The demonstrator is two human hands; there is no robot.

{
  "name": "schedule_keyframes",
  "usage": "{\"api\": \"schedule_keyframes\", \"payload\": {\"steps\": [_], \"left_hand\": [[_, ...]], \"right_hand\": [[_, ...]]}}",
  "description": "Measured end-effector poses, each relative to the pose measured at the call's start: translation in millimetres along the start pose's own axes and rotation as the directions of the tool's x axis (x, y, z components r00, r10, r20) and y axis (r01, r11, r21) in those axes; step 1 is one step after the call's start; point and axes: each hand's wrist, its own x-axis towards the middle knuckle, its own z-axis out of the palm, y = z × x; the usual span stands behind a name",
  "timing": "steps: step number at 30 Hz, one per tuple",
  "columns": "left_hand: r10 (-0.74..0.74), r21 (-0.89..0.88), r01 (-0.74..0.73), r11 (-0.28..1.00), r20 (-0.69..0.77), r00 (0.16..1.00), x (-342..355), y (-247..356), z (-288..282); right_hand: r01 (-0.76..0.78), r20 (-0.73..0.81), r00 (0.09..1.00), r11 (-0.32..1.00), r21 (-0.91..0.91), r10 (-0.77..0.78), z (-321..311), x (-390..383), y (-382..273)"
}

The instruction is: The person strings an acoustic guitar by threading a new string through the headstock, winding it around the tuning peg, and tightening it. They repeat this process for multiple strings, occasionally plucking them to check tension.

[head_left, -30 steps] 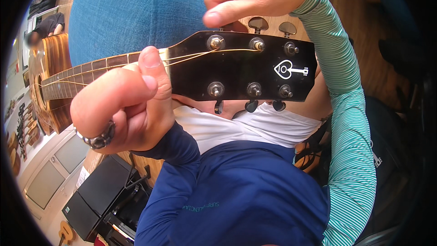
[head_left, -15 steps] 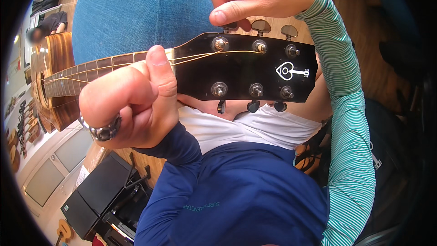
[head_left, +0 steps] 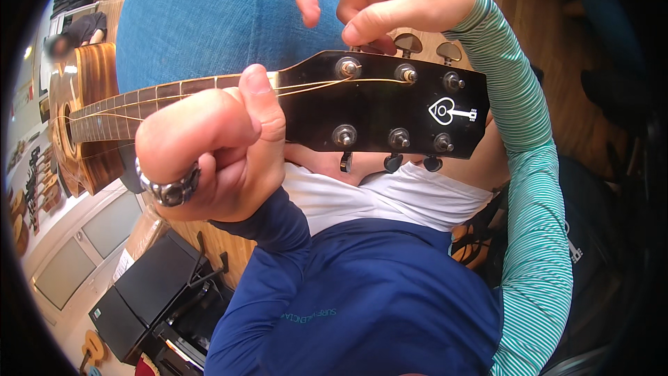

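Observation:
An acoustic guitar lies across my lap, its wooden body (head_left: 76, 118) at the left and its black headstock (head_left: 390, 108) in the middle. My left hand (head_left: 209, 146), with a silver ring, is fisted around the neck at the nut, thumb lying over the fretboard edge. A thin string (head_left: 313, 87) runs from under that thumb to the upper tuning posts. My right hand (head_left: 390, 0), in a green striped sleeve, reaches over the headstock's top edge. Its thumb and fingers pinch the leftmost upper tuning peg (head_left: 365, 45), mostly hidden behind them. The index finger curls up free.
My knee in blue denim (head_left: 209, 21) fills the space behind the neck. Black cases (head_left: 153, 285) stand on the floor at the lower left. Another person (head_left: 76, 31) sits far off at the upper left. Wooden floor (head_left: 543, 0) shows at the right.
My right hand has shifted slightly on the upper peg, and its index finger has lifted and curled away. My left hand keeps its grip at the nut.

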Motion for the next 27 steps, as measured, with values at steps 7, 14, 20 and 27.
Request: {"api": "schedule_keyframes", "payload": {"steps": [7, 14, 20, 27], "left_hand": [[-0.038, -0.027, 0.038, 0.999, 0.007, 0.999, -2.8, 3.3, 0.6], [-0.072, -0.055, 0.071, 0.996, -0.022, 0.997, -7.2, 4.7, 0.0], [-0.044, 0.006, 0.044, 0.999, 0.024, 0.999, -5.5, 3.5, -2.4], [-0.158, -0.06, 0.161, 0.985, 0.053, 0.986, -5.5, 5.7, 1.2]], "right_hand": [[-0.023, -0.25, 0.961, 0.865, -0.501, -0.12, 9.9, -4.3, 18.4], [0.015, -0.241, 0.955, 0.841, -0.541, -0.172, 22.9, 2.9, 12.1], [0.038, -0.161, 0.98, 0.896, -0.442, -0.121, 9.7, 5.9, 19.1], [0.074, -0.061, 0.992, 0.915, -0.397, -0.106, 1.1, -7.6, 16.3]]}}
